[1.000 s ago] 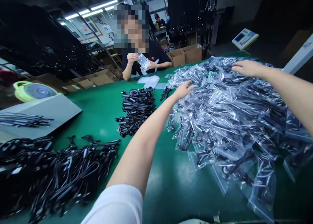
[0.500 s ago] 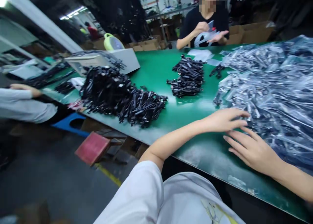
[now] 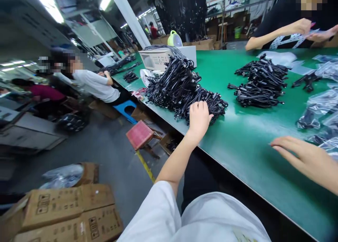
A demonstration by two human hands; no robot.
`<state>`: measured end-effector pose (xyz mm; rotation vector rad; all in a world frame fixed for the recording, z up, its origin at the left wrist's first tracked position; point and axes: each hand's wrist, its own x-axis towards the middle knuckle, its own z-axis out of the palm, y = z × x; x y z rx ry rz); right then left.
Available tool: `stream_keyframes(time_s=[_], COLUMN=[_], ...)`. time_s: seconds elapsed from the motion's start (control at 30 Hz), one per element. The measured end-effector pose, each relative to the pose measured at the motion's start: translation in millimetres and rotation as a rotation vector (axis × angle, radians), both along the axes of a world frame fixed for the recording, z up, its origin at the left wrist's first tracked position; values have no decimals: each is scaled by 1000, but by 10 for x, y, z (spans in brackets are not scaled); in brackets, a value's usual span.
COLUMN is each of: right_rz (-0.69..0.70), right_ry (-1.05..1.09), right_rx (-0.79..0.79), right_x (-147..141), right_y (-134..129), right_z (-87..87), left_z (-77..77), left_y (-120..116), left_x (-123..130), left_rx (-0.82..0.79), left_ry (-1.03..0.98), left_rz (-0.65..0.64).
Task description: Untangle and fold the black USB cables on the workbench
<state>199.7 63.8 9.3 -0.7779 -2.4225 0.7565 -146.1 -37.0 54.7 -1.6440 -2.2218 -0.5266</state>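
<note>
Presently one left hand (image 3: 200, 120) curls over one cable heap (image 3: 175, 87) (grip unclear); one right hand (image 3: 303, 157), half-spread, holds nothing.

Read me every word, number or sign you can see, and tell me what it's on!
No words or numbers are clear enough to read.
Cardboard boxes: dark printing and square signs, too blurred to read.
Grey machine: any writing on its front is too small.
Black shirt: white dotted shape; can't tell if it's a letter.
White shirt: faint print, too blurred.
</note>
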Motion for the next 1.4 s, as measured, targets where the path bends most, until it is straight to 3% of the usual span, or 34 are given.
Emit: stream_keyframes(time_s=[0.1, 0.2, 0.3, 0.4, 0.47, 0.57, 0.63, 0.7, 0.8, 0.9, 1.03, 1.1, 1.27, 1.4], right_rz=[133, 140, 95, 32, -91, -331, -336, -241, -283, -462, -526, -512, -461, -469], right_ry=[-120, -100, 27, 264, 400, 376, 155, -85, -220, -135, -57, -41, 79, 107], right_rx=[-134, -403, -739, -855, -774, -332, 34, 215, 146, -34, -156, -255, -678, -910], right_x=[-650, -997, -1012, -804, -583, -188, 49, 214, 337, 400, 442, 434, 378, 332], right_y=[-280, -504, -649, -719, -720, -681, -659, -653, -668, -695, -742, -754, -739, -738], right_z=[105, 88, 21, -5, 15, 72, 91, 67, -39, -161, -263, -282, -230, -145], left_z=[-72, -92, -55, -72, -121, -181, -194, -206, -272, -392, -501, -522, -558, -571], left_y=[109, 31, -127, -176, -117, 68, 222, 376, 552, 608, 535, 501, 513, 522], left_x=[-155, -107, 118, 471, 716, 1026, 1189, 1319, 1429, 1435, 1431, 1458, 1501, 1499], left_rx=[-59, 48, 207, 147, 12, -229, -405, -546, -607, -589, -577, -557, -573, -541], left_ry=[86, 72, -87, -456, -679, -781, -777, -785, -960, -1326, -1623, -1707, -1814, -1805], left_rz=[-17, -127, -242, -515, -696, -849, -951, -1027, -993, -832, -728, -697, -625, -655])
